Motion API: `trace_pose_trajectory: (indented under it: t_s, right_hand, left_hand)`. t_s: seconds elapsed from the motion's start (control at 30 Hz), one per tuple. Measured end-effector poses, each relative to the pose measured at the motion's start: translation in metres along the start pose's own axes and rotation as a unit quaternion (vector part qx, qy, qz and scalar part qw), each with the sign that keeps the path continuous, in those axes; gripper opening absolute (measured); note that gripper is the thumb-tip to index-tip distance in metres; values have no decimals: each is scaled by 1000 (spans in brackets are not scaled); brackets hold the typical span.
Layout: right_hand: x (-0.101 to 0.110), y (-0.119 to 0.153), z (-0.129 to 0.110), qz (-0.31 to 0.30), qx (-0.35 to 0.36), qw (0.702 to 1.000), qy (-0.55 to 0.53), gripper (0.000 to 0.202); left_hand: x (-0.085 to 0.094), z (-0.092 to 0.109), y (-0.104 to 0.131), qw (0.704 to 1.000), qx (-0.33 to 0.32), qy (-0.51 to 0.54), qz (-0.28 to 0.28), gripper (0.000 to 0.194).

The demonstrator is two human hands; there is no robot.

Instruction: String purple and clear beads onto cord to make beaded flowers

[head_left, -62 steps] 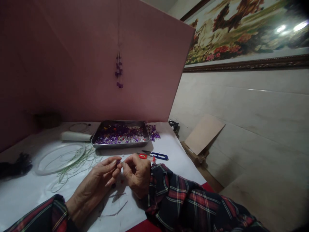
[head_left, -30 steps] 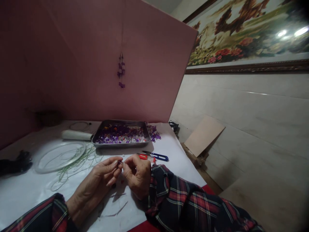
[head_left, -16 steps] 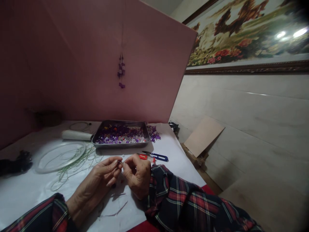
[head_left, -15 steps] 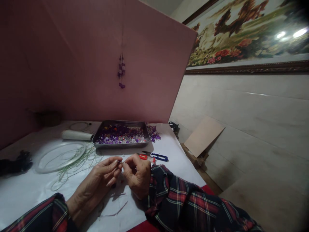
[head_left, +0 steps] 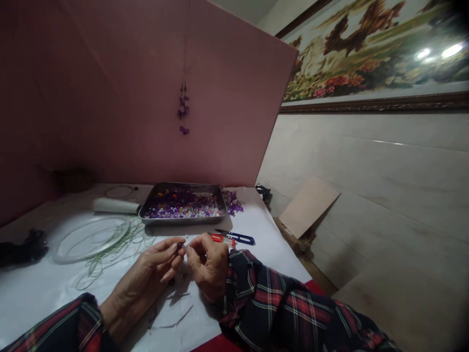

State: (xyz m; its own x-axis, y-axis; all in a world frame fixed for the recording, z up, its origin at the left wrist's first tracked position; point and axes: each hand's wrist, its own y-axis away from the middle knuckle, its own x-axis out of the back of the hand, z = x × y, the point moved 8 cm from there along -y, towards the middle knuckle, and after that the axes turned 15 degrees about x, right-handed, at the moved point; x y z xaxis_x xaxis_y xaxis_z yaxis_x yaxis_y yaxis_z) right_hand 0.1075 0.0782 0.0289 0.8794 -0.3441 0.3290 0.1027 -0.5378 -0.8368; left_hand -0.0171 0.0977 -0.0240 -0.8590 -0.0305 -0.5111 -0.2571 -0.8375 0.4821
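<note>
My left hand (head_left: 152, 269) pinches a small dark bead (head_left: 181, 245) between thumb and fingertips, in front of the tray. Close beside it on the right, my right hand (head_left: 208, 264) has thumb and forefinger pressed together at the bead; what they grip is too small to make out. Beyond both hands lies a metal tray (head_left: 183, 221) of purple, clear and a few orange beads. Blue thread snips (head_left: 244, 238) and a red-handled tool (head_left: 222, 238) rest just past my right hand. Thin dark strands (head_left: 179, 320) lie on the white surface below the hands.
A clear ring (head_left: 60, 256) and tangled green thread (head_left: 97, 261) lie at left, near a white roll (head_left: 115, 205) and a dark bundle (head_left: 32, 247). More purple beads (head_left: 232, 201) sit right of the tray. Purple bead strings (head_left: 183, 107) hang against the pink panel (head_left: 227, 98).
Both hands hold nearly the same pose, fingertips still together at the bead. The whole view has shifted very slightly.
</note>
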Motion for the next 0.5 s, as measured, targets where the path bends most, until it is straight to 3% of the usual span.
trace_pose_trajectory:
  t_s: [0.5]
  right_hand:
    - [-2,1,3,8,-21,1000,-16,15]
  left_hand:
    - [2,-1,-3,1000,0,2,-9,20]
